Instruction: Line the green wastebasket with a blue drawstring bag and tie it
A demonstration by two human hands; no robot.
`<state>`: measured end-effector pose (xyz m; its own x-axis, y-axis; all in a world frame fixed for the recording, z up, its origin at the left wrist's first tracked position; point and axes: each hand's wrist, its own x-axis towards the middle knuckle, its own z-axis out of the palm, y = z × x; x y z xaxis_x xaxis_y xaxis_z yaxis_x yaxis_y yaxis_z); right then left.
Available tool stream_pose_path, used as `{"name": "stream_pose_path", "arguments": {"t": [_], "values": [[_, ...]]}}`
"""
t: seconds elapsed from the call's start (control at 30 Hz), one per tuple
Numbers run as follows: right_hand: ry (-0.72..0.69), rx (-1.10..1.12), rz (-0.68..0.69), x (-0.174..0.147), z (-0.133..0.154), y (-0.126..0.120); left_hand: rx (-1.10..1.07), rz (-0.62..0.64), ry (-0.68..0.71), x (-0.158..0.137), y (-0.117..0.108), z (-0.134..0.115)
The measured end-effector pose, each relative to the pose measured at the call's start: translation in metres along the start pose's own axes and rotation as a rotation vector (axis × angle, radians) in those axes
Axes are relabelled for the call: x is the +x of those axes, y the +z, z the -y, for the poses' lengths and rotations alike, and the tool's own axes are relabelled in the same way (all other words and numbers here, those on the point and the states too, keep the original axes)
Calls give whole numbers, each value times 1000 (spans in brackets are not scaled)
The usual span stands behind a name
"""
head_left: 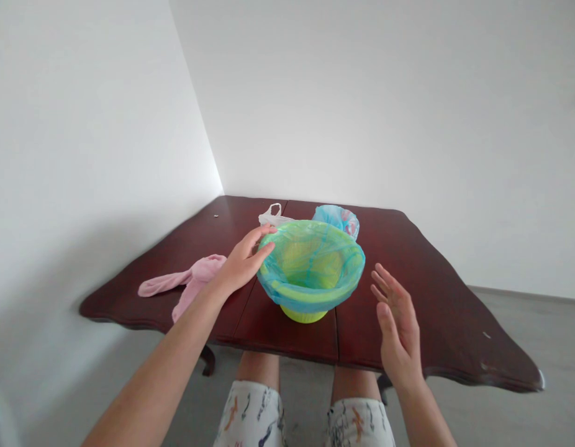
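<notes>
In the middle of the table stands a yellow-green bin [304, 315], wide at the top. A thin translucent blue plastic bag [287, 298] lines it, with its edge folded down over the outside of the rim. My left hand [248, 256] is at the bin's left rim, fingers apart; whether the fingertips touch the bag I cannot tell. To the right of the bin, a short gap away, my right hand [397, 316] is raised with its fingers stretched out and nothing in it.
A pink cloth item with a long strip [197, 276] lies left, partly behind my left forearm. Behind the bin are a white plastic bag [273, 216] and a blue bundled bag [336, 218] with reddish marks. The dark wooden table [427, 304] has wavy edges. White walls stand behind and left.
</notes>
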<state>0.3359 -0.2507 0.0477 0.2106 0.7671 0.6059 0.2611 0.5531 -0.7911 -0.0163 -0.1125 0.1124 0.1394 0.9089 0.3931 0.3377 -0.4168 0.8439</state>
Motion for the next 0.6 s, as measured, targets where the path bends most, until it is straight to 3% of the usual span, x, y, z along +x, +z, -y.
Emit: {"name": "stream_pose_path", "arguments": {"t": [0.1,0.23,0.3,0.43,0.6], "values": [[-83,-52,34,28,8,-3,-35,56,23,-4,-4,5],[-82,-127,147,54,-6,6,-80,67,-9,-12,4,0],[-36,-106,171,57,-16,17,-80,52,-22,-18,13,-6],[9,-18,79,49,-36,38,-118,-6,-9,-34,30,-10],[84,83,117,52,-57,42,-28,-29,-48,-51,32,-12]]}}
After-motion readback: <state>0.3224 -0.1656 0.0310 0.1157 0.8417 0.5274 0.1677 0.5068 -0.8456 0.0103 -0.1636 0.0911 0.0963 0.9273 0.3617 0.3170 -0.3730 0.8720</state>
